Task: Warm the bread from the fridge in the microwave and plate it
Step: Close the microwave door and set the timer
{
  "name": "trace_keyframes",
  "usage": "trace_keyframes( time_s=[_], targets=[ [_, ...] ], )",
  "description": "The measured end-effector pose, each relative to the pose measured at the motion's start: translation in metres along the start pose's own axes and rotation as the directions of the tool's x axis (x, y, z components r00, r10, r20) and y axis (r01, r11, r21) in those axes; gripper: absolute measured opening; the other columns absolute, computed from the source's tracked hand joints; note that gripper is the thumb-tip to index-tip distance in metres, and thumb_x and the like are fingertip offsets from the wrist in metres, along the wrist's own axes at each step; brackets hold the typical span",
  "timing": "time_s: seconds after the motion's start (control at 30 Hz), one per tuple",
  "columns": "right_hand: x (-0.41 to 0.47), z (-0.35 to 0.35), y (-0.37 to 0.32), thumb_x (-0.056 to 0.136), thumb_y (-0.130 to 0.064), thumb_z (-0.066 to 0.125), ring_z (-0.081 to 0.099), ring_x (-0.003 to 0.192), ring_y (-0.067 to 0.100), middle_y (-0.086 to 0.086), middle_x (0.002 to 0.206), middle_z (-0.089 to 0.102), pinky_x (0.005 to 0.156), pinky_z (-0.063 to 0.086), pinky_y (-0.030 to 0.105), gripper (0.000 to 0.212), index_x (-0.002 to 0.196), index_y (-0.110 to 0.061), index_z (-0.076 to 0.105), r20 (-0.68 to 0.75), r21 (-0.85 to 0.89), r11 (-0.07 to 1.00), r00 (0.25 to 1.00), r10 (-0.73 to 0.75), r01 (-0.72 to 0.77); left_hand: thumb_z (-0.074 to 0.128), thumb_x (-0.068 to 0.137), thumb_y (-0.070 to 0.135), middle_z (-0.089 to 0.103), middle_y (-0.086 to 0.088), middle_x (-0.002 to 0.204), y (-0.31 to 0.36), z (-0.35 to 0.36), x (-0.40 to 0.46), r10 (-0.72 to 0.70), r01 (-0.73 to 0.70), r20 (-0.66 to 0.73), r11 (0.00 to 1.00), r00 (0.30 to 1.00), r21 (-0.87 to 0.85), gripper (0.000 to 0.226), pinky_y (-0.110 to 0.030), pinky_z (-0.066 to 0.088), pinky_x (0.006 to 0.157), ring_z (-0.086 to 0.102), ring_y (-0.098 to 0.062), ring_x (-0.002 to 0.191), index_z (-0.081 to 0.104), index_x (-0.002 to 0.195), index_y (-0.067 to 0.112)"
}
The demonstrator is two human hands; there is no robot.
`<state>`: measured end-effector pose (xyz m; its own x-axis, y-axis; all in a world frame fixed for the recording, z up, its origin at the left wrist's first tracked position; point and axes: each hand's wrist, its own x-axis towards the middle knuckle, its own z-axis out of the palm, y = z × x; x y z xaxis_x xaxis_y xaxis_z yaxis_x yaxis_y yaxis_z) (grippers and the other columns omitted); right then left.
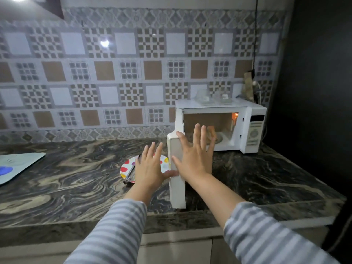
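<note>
Head view: right hand [194, 159] has its fingers spread straight, the palm against the edge of the white microwave door [176, 168], which stands swung open. Left hand [150, 166], fingers also straight and slightly apart, touches that door with its thumb. Beyond the right fingertips, pale bread [211, 133] sits inside the lit white microwave oven [253, 130]. Under the left fingers lies a round spotted plate [125, 168] with metal tongs [130, 173] on the dark marbled stone counter [76, 168].

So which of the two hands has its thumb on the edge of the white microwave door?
The left hand, over the spotted plate: its thumb touches the white microwave door edge. The right hand is spread in front of the open oven cavity.
</note>
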<state>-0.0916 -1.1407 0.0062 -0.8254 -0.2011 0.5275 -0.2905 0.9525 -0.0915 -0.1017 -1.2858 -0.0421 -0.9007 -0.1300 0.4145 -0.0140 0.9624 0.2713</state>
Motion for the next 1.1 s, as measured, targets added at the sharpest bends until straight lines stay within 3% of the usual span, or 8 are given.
trace_keyframes(
  time_s=[0.23, 0.4, 0.57, 0.73, 1.1],
  targets=[
    [-0.005, -0.005, 0.062, 0.089, -0.058, 0.047, -0.024, 0.144, 0.030, 0.014, 0.159, -0.017, 0.116, -0.006, 0.056, 0.075, 0.148, -0.039, 0.005, -0.007, 0.019, 0.996, 0.997, 0.082, -0.082, 0.061, 0.058, 0.082, -0.019, 0.010, 0.159, 0.051, 0.021, 0.020, 0.158, -0.156, 0.020, 0.985, 0.987, -0.072, 0.132, -0.059, 0.010, 0.116, -0.012, -0.017, 0.147, -0.023, 0.147, 0.031],
    [0.001, -0.009, 0.118, 0.085, -0.068, 0.043, -0.025, 0.144, 0.029, 0.013, 0.159, -0.016, 0.116, -0.004, 0.057, 0.079, 0.149, -0.041, 0.004, -0.021, -0.018, 0.988, 0.988, 0.156, -0.157, 0.061, 0.060, 0.080, -0.025, 0.008, 0.157, 0.109, 0.046, 0.038, 0.256, -0.251, 0.021, 0.958, 0.966, -0.135, 0.132, -0.061, 0.009, 0.115, -0.016, -0.019, 0.147, -0.026, 0.145, 0.030],
    [0.019, -0.004, 0.178, 0.087, -0.064, 0.046, -0.029, 0.142, 0.029, 0.012, 0.158, -0.021, 0.115, -0.010, 0.055, 0.081, 0.149, -0.041, -0.001, -0.014, -0.055, 0.983, 0.984, 0.176, -0.177, 0.061, 0.056, 0.083, -0.035, 0.008, 0.152, 0.162, 0.074, 0.067, 0.312, -0.309, 0.009, 0.943, 0.950, -0.124, 0.138, -0.063, 0.003, 0.112, -0.025, -0.020, 0.144, -0.046, 0.130, 0.035],
    [0.053, 0.009, 0.237, 0.087, -0.063, 0.049, -0.028, 0.142, 0.030, 0.011, 0.158, -0.022, 0.114, -0.009, 0.056, 0.085, 0.149, -0.040, -0.004, 0.012, -0.058, 0.986, 0.987, 0.160, -0.159, 0.059, 0.055, 0.085, -0.047, 0.004, 0.145, 0.208, 0.092, 0.111, 0.320, -0.320, 0.007, 0.947, 0.947, -0.035, 0.141, -0.062, -0.003, 0.114, -0.037, -0.022, 0.138, -0.046, 0.132, 0.030],
    [0.152, 0.050, 0.354, 0.086, -0.058, 0.054, -0.034, 0.139, 0.028, 0.008, 0.157, -0.025, 0.113, -0.012, 0.059, 0.088, 0.148, -0.044, -0.008, 0.113, 0.008, 0.999, 0.992, 0.052, -0.053, 0.051, 0.064, 0.084, -0.038, -0.001, 0.151, 0.278, 0.148, 0.198, 0.207, -0.198, -0.047, 0.968, 0.977, 0.154, 0.129, -0.064, -0.012, 0.110, -0.038, -0.025, 0.137, -0.039, 0.139, 0.028]
  ],
)
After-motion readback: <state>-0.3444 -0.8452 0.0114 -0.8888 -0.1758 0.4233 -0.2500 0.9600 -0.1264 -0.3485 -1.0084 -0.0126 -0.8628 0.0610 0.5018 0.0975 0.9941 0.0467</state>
